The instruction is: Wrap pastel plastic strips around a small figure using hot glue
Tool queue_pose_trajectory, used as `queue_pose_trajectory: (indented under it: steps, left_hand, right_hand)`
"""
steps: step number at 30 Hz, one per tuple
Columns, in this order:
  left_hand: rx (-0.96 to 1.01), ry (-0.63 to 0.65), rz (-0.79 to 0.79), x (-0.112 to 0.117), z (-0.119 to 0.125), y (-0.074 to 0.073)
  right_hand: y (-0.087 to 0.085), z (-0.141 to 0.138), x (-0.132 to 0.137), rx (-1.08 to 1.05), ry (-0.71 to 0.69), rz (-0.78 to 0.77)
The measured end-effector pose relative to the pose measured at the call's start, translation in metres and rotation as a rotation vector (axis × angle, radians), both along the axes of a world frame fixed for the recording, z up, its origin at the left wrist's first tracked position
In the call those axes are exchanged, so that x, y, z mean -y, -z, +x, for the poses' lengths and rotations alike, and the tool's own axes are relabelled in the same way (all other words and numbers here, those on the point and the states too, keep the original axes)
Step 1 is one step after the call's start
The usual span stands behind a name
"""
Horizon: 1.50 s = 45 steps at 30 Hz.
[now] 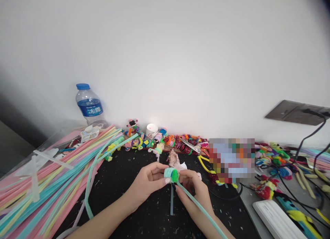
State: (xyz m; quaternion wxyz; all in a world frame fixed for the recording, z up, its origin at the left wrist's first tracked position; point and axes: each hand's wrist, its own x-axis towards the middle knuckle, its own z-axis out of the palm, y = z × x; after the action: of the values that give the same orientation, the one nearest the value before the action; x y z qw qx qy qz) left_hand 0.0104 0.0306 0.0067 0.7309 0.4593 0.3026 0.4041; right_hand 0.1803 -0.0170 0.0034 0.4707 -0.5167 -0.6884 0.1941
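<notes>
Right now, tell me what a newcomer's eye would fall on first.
Probably the broad spread of pastel fuzzy strips at lower left. Next, in the lower middle, a small mint coil with a bright green end, between the left hand and right hand; then, behind the strips, a blue-capped bottle by the white wall.

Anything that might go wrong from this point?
Possibly two things. The left hand has its grip on a small fuzzy coil, while a long mint stem trails down across the right hand; if the fingers slip or the stem gets tugged, the coil might loosen. Also, the scissors lie with bare metal blades among the fuzzy figures at the back, so a careless reach there could nick a finger.
</notes>
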Motion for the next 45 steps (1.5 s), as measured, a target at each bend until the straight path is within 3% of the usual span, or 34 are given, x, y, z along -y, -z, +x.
queue_pose_trajectory:
  steps: [10, 21, 34, 40, 45]
  left_hand:
    - [-0.028, -0.002, 0.024, -0.002, -0.001, 0.001]
    - [-0.063, 0.011, -0.071, 0.000, -0.002, -0.002]
    - [-0.030, -0.009, 0.027, -0.002, -0.001, 0.001]
    - [-0.011, -0.090, -0.095, -0.004, -0.005, -0.001]
    - [0.124, -0.057, -0.187, -0.003, -0.006, -0.003]
  right_hand:
    - [-0.001, 0.002, 0.001, 0.028, -0.049, -0.025]
    - [0.004, 0.001, 0.002, -0.015, -0.034, -0.014]
    - [0.001, 0.001, 0.001, 0.011, -0.071, -0.024]
    - [-0.004, 0.001, 0.003, 0.011, -0.064, -0.048]
    - [-0.005, 0.001, 0.005, 0.034, -0.058, -0.062]
